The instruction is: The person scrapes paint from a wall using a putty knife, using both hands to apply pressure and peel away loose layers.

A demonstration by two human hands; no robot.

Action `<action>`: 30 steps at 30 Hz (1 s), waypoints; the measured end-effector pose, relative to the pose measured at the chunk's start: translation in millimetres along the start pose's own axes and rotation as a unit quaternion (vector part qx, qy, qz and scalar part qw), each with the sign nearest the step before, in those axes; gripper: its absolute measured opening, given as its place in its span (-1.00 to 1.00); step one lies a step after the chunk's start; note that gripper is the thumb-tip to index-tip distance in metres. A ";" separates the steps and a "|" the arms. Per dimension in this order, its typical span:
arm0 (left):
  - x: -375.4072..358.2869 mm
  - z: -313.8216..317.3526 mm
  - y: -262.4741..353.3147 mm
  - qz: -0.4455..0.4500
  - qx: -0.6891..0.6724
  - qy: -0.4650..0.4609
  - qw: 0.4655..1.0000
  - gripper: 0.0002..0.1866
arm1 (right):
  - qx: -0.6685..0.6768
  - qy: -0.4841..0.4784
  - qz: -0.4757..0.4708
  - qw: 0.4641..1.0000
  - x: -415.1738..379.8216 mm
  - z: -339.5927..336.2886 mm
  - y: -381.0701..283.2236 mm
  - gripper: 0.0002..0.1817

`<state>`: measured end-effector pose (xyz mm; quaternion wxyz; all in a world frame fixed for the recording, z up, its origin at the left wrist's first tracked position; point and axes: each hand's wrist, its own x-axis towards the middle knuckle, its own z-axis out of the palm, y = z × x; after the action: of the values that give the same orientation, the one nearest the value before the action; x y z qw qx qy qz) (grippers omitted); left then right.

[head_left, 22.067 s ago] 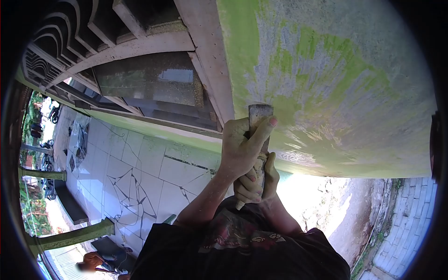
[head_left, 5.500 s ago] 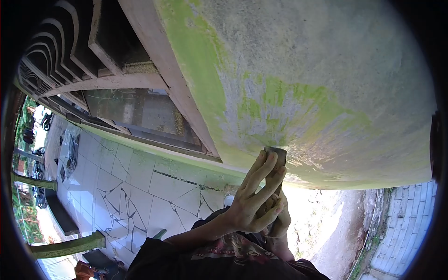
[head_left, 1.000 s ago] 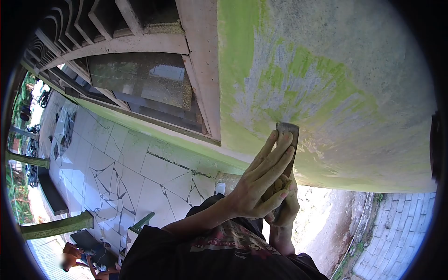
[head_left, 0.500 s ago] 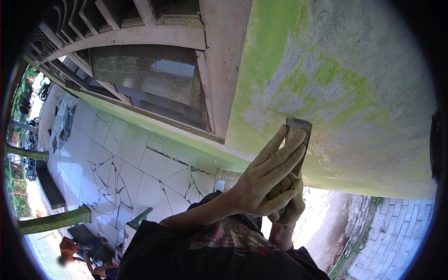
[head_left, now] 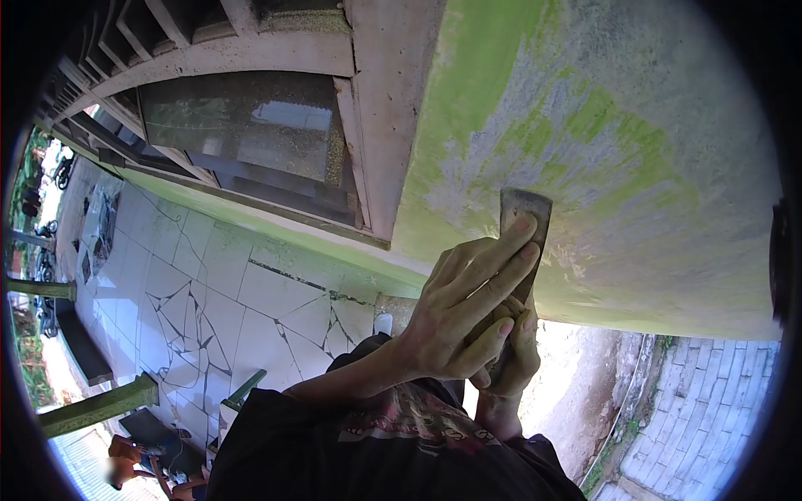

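Note:
A scraper with a flat, dark metal blade lies against the green and grey wall, its upper end at a patch of worn paint. My right hand is closed around its lower part, and the grip is mostly hidden. Over it lies my left hand, with long fingers pressed along the blade and the thumb across my right hand. Both hands are on the same tool.
A window frame with glass and slats borders the wall on the left. Below are a cracked tiled floor and green posts. Another person is at the lower left. Grey paving shows at the lower right.
Both hands and the scraper have shifted slightly up and left in the view. My left hand's fingers are more bent. The window and wall have also shifted left as the camera moved.

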<state>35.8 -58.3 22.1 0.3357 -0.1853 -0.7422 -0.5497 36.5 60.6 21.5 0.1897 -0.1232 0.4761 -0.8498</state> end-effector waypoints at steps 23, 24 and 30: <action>-3.2 9.3 -8.5 -0.015 -0.057 -0.053 0.997 -0.33 | -0.014 0.019 0.009 1.000 -4.7 -4.5 -11.0 -0.21; -1.8 6.8 -8.6 -0.002 -0.092 -0.038 0.995 -0.33 | -0.022 0.023 0.004 0.999 -7.2 -1.0 -9.0 -0.22; -5.0 10.9 -7.1 -0.042 -0.172 -0.063 0.982 -0.30 | 0.007 0.074 -0.002 0.997 -12.7 3.7 -5.4 -0.53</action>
<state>31.6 -49.9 11.8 0.2280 -0.2436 -0.6638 -0.6694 48.3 66.0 27.7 0.1533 -0.0599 0.4825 -0.8603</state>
